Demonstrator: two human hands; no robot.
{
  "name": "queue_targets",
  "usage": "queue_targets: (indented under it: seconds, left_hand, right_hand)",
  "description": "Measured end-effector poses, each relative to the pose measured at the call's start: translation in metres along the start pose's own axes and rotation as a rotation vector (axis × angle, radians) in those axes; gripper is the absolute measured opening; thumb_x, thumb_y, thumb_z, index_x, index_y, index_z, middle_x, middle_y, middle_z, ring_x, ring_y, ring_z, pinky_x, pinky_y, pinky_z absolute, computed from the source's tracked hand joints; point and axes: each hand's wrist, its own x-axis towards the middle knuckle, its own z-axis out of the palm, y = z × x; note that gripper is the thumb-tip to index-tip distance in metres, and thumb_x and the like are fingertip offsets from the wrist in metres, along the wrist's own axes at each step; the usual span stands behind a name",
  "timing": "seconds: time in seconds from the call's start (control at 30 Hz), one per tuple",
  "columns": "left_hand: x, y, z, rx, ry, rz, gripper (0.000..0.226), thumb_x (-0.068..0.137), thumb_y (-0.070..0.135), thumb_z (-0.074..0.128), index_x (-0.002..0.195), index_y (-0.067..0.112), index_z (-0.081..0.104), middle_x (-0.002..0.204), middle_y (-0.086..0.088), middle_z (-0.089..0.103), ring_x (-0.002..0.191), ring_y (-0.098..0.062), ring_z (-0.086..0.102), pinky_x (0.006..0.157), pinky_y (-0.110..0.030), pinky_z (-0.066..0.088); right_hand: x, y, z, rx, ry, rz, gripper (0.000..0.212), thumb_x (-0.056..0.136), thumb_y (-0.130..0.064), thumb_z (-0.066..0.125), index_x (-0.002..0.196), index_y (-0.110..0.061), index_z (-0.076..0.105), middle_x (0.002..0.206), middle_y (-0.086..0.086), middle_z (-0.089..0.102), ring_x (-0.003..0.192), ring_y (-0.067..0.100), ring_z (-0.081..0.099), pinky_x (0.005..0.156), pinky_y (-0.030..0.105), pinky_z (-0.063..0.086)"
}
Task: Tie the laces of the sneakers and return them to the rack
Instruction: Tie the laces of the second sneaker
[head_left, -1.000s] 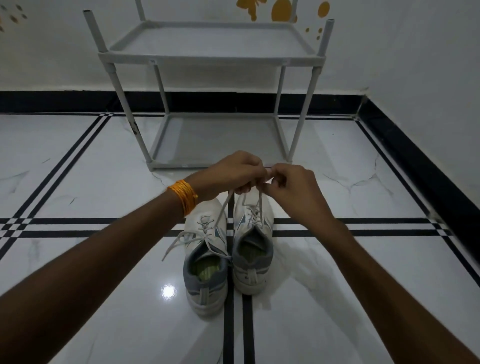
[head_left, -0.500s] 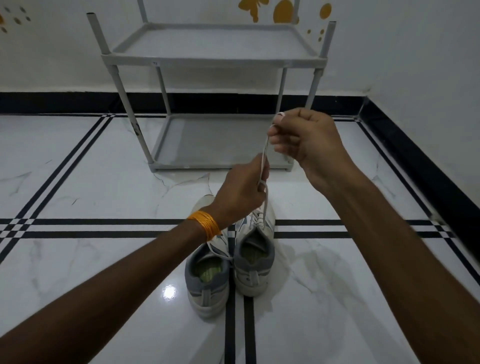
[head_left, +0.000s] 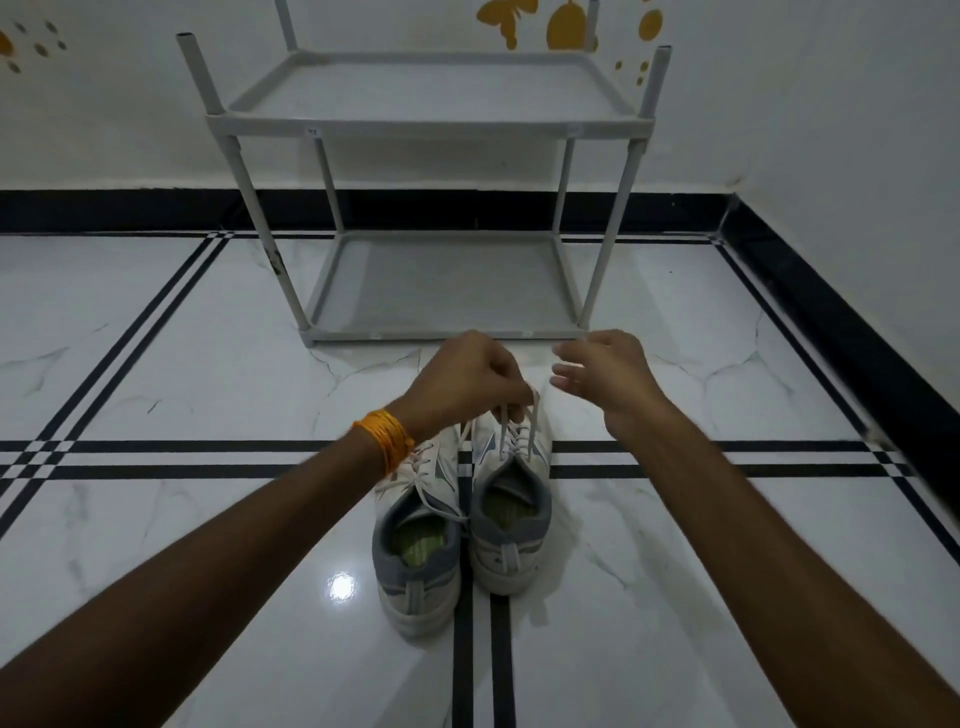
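Two white and grey sneakers stand side by side on the floor, heels toward me. The right sneaker (head_left: 511, 519) has its laces (head_left: 514, 426) pulled up into my left hand (head_left: 467, 379), which pinches them above the toe. The left sneaker (head_left: 415, 551) lies with loose laces (head_left: 415, 480) across its tongue, partly under my left wrist. My right hand (head_left: 602, 374) hovers just right of the laces, fingers spread and holding nothing. The grey two-shelf rack (head_left: 431, 124) stands beyond the shoes against the wall, both shelves bare.
White marble floor with black stripes (head_left: 727, 457) runs all around. A black skirting (head_left: 831, 322) and the white wall close the right side and the back. An orange thread band (head_left: 387, 441) is on my left wrist.
My right hand has dropped from its raised position and let go of the lace, opening beside the shoe. My left hand has shifted up over the toe, still pinching the laces.
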Motion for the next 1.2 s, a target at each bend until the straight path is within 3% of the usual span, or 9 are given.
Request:
queue_targets:
  seconds: [0.13, 0.27, 0.37, 0.6, 0.7, 0.8, 0.9, 1.03, 1.2]
  left_hand:
    - [0.004, 0.003, -0.01, -0.373, -0.156, -0.279, 0.021, 0.079, 0.023, 0.069, 0.082, 0.004, 0.076, 0.066, -0.001, 0.073, 0.062, -0.011, 0.064, 0.06, -0.021, 0.047]
    - [0.006, 0.002, -0.002, -0.533, -0.116, -0.323, 0.014, 0.081, 0.019, 0.065, 0.075, 0.008, 0.072, 0.062, -0.001, 0.067, 0.061, -0.013, 0.062, 0.061, -0.025, 0.048]
    - [0.006, -0.005, -0.001, -0.532, -0.074, -0.24, 0.02, 0.085, 0.022, 0.063, 0.083, 0.004, 0.073, 0.07, -0.003, 0.073, 0.065, -0.013, 0.068, 0.059, -0.02, 0.051]
    - [-0.002, -0.041, -0.015, 0.086, -0.02, 0.011, 0.02, 0.077, 0.016, 0.08, 0.096, 0.01, 0.075, 0.084, -0.002, 0.078, 0.075, -0.005, 0.073, 0.077, -0.023, 0.06]
    - [-0.007, -0.072, -0.026, 0.351, 0.017, -0.03, 0.015, 0.075, 0.01, 0.08, 0.09, 0.007, 0.076, 0.085, -0.008, 0.078, 0.068, -0.008, 0.069, 0.072, -0.015, 0.054]
    - [-0.016, -0.094, -0.029, 0.528, 0.025, -0.132, 0.014, 0.075, 0.009, 0.079, 0.088, 0.006, 0.076, 0.089, -0.012, 0.077, 0.082, -0.021, 0.071, 0.077, -0.026, 0.053]
    - [-0.023, -0.1, -0.015, 0.656, 0.004, -0.144, 0.015, 0.081, 0.012, 0.071, 0.095, 0.01, 0.075, 0.098, -0.011, 0.075, 0.092, -0.024, 0.066, 0.082, -0.032, 0.052]
    - [-0.025, -0.091, 0.002, 0.817, 0.065, -0.11, 0.037, 0.086, 0.025, 0.066, 0.122, 0.015, 0.063, 0.114, -0.009, 0.067, 0.102, -0.027, 0.063, 0.087, -0.034, 0.049]
    - [-0.017, -0.065, 0.04, 0.515, -0.058, 0.046, 0.032, 0.09, 0.023, 0.063, 0.122, 0.017, 0.066, 0.117, -0.008, 0.066, 0.107, -0.026, 0.061, 0.093, -0.036, 0.047]
  right_hand:
    - [-0.032, 0.014, 0.001, -0.223, -0.02, -0.288, 0.009, 0.085, -0.017, 0.065, 0.094, -0.018, 0.064, 0.087, 0.004, 0.073, 0.071, 0.012, 0.075, 0.05, 0.017, 0.053]
    - [-0.049, 0.02, 0.006, -0.339, -0.138, -0.296, 0.023, 0.081, -0.028, 0.072, 0.099, -0.024, 0.059, 0.087, 0.002, 0.069, 0.072, 0.016, 0.072, 0.058, 0.029, 0.061]
    - [-0.045, 0.018, 0.0, -0.308, -0.14, -0.269, 0.022, 0.081, -0.027, 0.076, 0.098, -0.02, 0.063, 0.075, 0.002, 0.068, 0.06, 0.014, 0.067, 0.053, 0.024, 0.053]
    - [-0.028, 0.02, -0.032, -0.937, 0.203, -0.493, 0.023, 0.073, -0.047, 0.079, 0.076, -0.025, 0.072, 0.069, -0.004, 0.065, 0.064, 0.013, 0.06, 0.06, 0.025, 0.046]
    - [-0.019, 0.026, -0.049, -1.271, 0.279, -0.398, 0.039, 0.071, -0.055, 0.077, 0.064, -0.018, 0.067, 0.059, -0.003, 0.061, 0.055, 0.016, 0.057, 0.05, 0.02, 0.032]
    - [-0.008, 0.036, -0.065, -1.415, 0.28, -0.163, 0.052, 0.069, -0.059, 0.076, 0.058, -0.016, 0.051, 0.058, -0.002, 0.053, 0.049, 0.013, 0.047, 0.046, 0.018, 0.026]
    - [-0.005, 0.052, -0.068, -1.464, 0.187, -0.026, 0.047, 0.073, -0.054, 0.075, 0.064, -0.015, 0.05, 0.064, -0.003, 0.05, 0.057, 0.014, 0.051, 0.051, 0.021, 0.031]
    - [-0.01, 0.076, -0.059, -1.439, 0.061, -0.133, 0.033, 0.085, -0.043, 0.065, 0.097, -0.012, 0.066, 0.093, 0.005, 0.064, 0.087, 0.023, 0.061, 0.066, 0.028, 0.042]
    - [-0.018, 0.076, -0.019, -1.026, -0.137, -0.324, 0.024, 0.085, -0.032, 0.07, 0.097, -0.012, 0.075, 0.098, 0.007, 0.074, 0.092, 0.022, 0.067, 0.08, 0.032, 0.052]
